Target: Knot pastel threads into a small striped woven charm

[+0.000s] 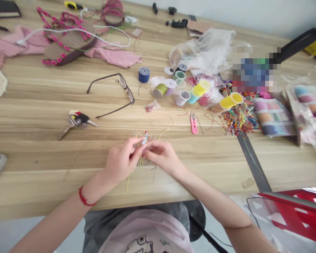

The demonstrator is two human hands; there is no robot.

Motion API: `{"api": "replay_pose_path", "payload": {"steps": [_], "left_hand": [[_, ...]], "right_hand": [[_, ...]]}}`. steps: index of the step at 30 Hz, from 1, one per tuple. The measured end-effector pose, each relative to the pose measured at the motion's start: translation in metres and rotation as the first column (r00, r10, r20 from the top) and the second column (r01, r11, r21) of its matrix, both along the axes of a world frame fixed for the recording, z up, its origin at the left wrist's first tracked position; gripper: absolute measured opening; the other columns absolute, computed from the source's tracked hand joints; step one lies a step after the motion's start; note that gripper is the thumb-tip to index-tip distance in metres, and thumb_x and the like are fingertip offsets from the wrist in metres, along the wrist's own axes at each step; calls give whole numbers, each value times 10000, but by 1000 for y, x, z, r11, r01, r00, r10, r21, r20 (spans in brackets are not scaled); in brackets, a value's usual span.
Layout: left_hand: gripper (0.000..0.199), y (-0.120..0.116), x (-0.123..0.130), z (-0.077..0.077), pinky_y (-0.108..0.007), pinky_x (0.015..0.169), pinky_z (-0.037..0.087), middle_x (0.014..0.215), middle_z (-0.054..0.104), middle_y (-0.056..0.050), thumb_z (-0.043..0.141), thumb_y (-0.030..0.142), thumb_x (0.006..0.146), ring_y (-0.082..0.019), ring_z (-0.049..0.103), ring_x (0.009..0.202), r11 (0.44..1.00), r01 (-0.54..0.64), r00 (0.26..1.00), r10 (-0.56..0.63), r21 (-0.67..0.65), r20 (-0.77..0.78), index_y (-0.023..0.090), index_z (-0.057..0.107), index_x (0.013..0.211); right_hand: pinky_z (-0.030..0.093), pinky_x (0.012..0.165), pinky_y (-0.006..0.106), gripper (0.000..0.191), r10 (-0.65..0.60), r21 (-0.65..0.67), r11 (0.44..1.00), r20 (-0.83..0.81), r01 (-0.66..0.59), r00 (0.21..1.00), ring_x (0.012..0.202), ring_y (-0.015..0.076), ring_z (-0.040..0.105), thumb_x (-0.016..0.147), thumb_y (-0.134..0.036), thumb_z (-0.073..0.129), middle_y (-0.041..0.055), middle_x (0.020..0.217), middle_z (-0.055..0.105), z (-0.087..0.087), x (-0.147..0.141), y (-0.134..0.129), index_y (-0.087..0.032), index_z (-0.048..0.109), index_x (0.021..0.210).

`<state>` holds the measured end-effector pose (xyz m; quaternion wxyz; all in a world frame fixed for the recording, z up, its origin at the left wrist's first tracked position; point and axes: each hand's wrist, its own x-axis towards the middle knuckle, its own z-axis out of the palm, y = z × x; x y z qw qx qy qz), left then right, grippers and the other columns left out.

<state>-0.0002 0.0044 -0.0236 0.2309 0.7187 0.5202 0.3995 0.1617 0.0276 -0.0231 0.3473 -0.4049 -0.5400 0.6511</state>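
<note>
Both hands meet over the wooden table, close to the front edge. My left hand (122, 159) pinches a small knotted piece of red, white and blue cord (144, 138) between thumb and fingertips. My right hand (163, 157) pinches the same piece from the other side. Thin yellow and tan cords (143, 163) trail from it, under and around both hands, and loop onto the wood. A red string bracelet (83, 196) circles my left wrist. Part of the small piece is hidden by my fingers.
Several thread spools (159, 91), pink snips (193, 123), a tangle of coloured thread ends (238, 117), eyeglasses (121, 94) and keys (79, 121) lie on the wooden table (42, 168). A metal ruler (252, 161) lies at right, past the snips.
</note>
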Motion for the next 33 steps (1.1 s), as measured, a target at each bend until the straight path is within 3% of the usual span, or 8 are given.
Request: {"api": "replay_pose_path", "payload": {"steps": [3,8,15,20,25,27,30,33], "left_hand": [[178,-1,-1,0,-189,461,433,569,702,17,550,266,931,-123,645,467,998,14,999,-11,-53,48,185,576,1087],[159,-3,0,4,-168,397,386,544,673,44,582,292,916,-97,583,405,976,45,954,22,-213,300,203,544,1041],[151,2,4,14,-144,322,249,392,442,130,613,330,892,-51,348,289,934,48,841,154,-354,519,227,514,940],[204,9,1,20,-136,289,228,350,443,130,643,368,864,-51,309,255,898,60,772,236,-437,590,232,496,903],[210,11,-1,22,-126,293,225,327,423,130,643,384,865,-42,290,253,876,79,764,254,-476,594,217,518,885],[215,12,-2,21,-124,293,221,323,419,131,647,391,863,-39,285,251,877,86,755,253,-474,606,216,523,881],[221,11,-3,20,-119,296,225,323,422,130,650,398,861,-36,288,253,880,99,746,242,-464,620,213,530,876],[233,11,-3,20,-112,299,228,322,422,133,647,411,861,-33,287,253,873,113,749,238,-474,618,214,523,875]], "right_hand": [[577,650,266,183,-37,-206,979,-165,2,986,619,115,681,685,-331,807,-11,688,725,1,1,1,-194,695,731],[588,628,245,200,-76,-241,970,-199,26,977,601,107,694,640,-309,850,-25,650,732,3,0,3,-197,687,672],[563,621,255,165,-208,-54,978,-117,203,971,615,117,677,772,-341,757,0,681,721,14,2,2,-195,685,747],[562,800,320,180,-418,33,892,-322,451,850,821,147,682,845,-388,662,-11,829,690,25,14,16,-247,562,796],[486,641,252,96,-566,223,750,-271,622,779,467,82,445,902,-317,580,-101,514,446,20,21,24,-252,548,840],[415,563,241,72,-607,393,711,-75,583,791,481,85,406,890,-270,586,-87,547,442,17,20,22,-234,570,830],[443,660,287,41,-524,633,718,216,290,824,686,133,534,876,-222,596,-11,733,559,13,15,16,-209,618,844],[444,884,393,47,-502,797,596,278,95,819,957,199,572,862,-202,636,63,980,593,12,11,11,-202,654,905]]}}
